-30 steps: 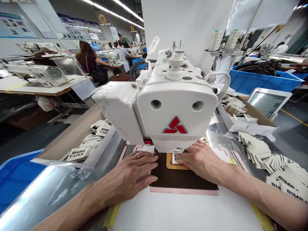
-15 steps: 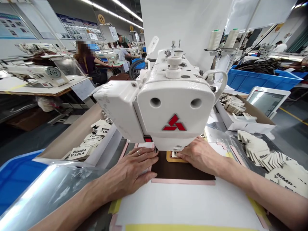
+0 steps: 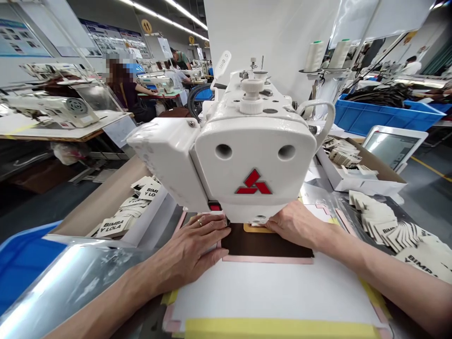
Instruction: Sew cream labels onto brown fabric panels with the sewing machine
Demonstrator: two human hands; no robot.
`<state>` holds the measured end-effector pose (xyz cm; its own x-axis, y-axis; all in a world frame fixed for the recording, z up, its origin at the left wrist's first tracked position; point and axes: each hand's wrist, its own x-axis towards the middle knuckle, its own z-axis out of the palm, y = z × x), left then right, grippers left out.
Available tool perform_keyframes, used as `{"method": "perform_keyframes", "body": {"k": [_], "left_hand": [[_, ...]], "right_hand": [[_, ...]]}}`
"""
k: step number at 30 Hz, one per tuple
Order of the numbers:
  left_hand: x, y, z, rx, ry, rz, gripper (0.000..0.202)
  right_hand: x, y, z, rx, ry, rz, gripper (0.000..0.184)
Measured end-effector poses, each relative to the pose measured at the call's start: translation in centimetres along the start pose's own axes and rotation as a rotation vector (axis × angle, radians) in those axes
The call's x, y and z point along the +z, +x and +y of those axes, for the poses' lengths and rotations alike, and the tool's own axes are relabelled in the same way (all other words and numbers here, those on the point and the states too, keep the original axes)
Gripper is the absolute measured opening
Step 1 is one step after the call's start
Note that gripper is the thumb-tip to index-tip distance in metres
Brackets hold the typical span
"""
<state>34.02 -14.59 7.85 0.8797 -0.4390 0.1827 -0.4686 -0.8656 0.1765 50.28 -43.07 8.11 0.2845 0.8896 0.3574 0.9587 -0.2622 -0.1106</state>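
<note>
My left hand (image 3: 190,242) lies flat on the edge of a dark brown leather piece (image 3: 266,241), beside the needle area, and holds nothing. My right hand (image 3: 293,224) rests on the leather's far right side, close to a tan label patch (image 3: 254,228) partly hidden under the head of the white Mitsubishi sewing machine (image 3: 252,150). The leather sits in a pink-edged frame on a white template board (image 3: 268,289) with yellow tape (image 3: 278,328) along its near edge. The presser foot and needle are mostly hidden by the machine.
Cardboard trays of cream BIMBA Y LOLA labels (image 3: 113,227) stand to the left, and more labels (image 3: 384,230) lie to the right. Behind them are a tablet (image 3: 391,148) and a blue crate (image 3: 388,113). A blue bin (image 3: 24,268) sits at lower left. A co-worker (image 3: 123,89) sews farther back.
The template board and leather have slid away from me under the machine, with both hands travelling along. More of the board's near edge and yellow tape now shows.
</note>
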Motion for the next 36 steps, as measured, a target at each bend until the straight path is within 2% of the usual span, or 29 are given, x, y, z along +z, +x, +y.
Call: {"method": "perform_keyframes", "body": {"k": [12, 17, 22, 28, 32, 36], "left_hand": [[-0.5, 0.3, 0.2, 0.033, 0.011, 0.012, 0.041], [-1.0, 0.3, 0.6, 0.013, 0.011, 0.034, 0.037], [-1.9, -0.7, 1.0, -0.027, 0.061, 0.012, 0.031], [-2.9, -2.8, 1.2, -0.021, 0.115, 0.003, 0.029], [-3.5, -2.1, 1.2, -0.007, 0.078, 0.037, 0.026], [-3.4, -0.3, 1.2, 0.059, 0.029, 0.032, 0.031]], "right_hand": [[0.2, -0.1, -0.1, -0.018, -0.011, 0.019, 0.034], [0.1, -0.4, 0.0, -0.048, 0.011, 0.011, 0.029], [-0.5, -1.0, -2.1, -0.111, 0.044, 0.006, 0.02], [-1.9, -3.7, -4.4, 0.008, 0.153, 0.116, 0.021], [-1.8, -5.4, -5.4, 0.019, 0.143, 0.092, 0.023], [-1.4, -5.3, -6.4, -0.036, 0.121, 0.076, 0.025]]}}
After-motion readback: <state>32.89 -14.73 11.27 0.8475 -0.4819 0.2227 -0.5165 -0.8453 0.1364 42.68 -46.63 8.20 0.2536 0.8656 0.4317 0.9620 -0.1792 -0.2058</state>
